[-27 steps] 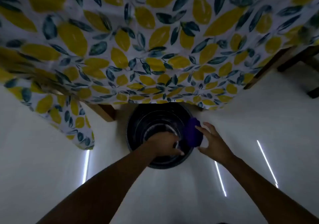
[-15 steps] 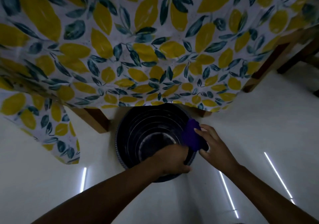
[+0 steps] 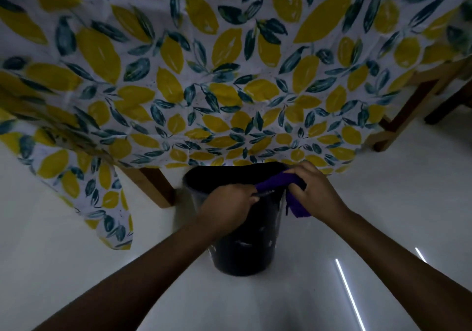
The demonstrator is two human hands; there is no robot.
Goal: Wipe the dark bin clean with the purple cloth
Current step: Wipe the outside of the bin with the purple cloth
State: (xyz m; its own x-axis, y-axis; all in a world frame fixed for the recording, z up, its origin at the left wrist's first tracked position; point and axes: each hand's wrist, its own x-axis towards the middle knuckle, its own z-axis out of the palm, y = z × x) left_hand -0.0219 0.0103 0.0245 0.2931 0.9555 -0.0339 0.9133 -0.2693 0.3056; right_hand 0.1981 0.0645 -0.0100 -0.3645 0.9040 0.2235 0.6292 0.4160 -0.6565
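Tablecloth (image 3: 229, 75) with a lemon print hung over the far rim of the dark bin (image 3: 245, 249), which stood on the pale floor (image 3: 76, 254). At the near rim, the left hand (image 3: 227, 208) had its fingers clamped on the edge, steadying it. The purple cloth (image 3: 275, 182) lay draped over the right rim, pinched under the right hand (image 3: 314, 192). Rim-wiping seemed under way; next, the cloth probably needed dragging along the rim.
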